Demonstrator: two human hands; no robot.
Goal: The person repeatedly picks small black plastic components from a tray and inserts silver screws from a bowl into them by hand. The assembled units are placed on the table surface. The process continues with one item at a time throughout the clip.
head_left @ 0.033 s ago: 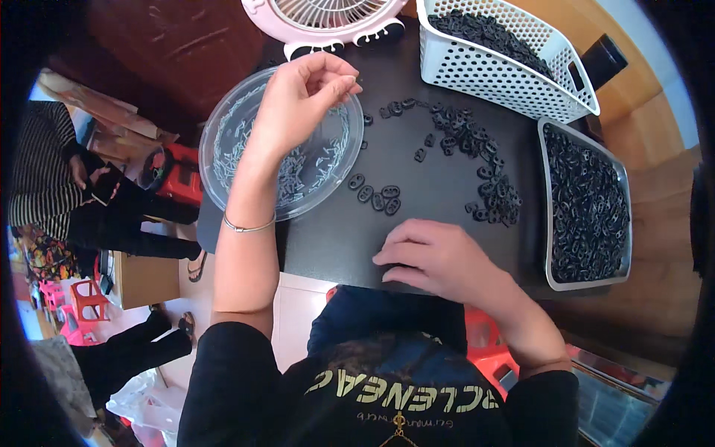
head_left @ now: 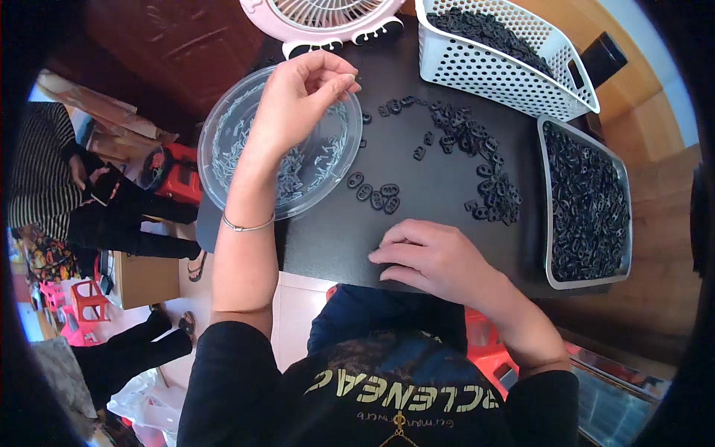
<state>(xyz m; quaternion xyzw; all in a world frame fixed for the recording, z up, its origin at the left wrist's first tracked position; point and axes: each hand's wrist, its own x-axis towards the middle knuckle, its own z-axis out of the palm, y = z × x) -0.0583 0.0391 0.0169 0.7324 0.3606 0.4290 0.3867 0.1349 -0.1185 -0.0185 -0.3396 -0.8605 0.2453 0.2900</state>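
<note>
My left hand hangs over the far part of a round clear plastic tub, its thumb and fingers pinched together. Whatever they hold, if anything, is too small to make out. Inside the tub lie many small pale, thin pieces. My right hand is held over the near edge of the dark table, fingers loosely bent and a gap between index finger and thumb; no object shows in it. Just beyond it sits a small group of black oval two-holed pieces.
More black pieces are strewn across the table's middle and right. A grey-rimmed tray and a white perforated basket hold many more. A pink fan stands at the back. People are off to the left.
My right hand has shifted very slightly to the left. My left hand keeps its pinch over the tub.
</note>
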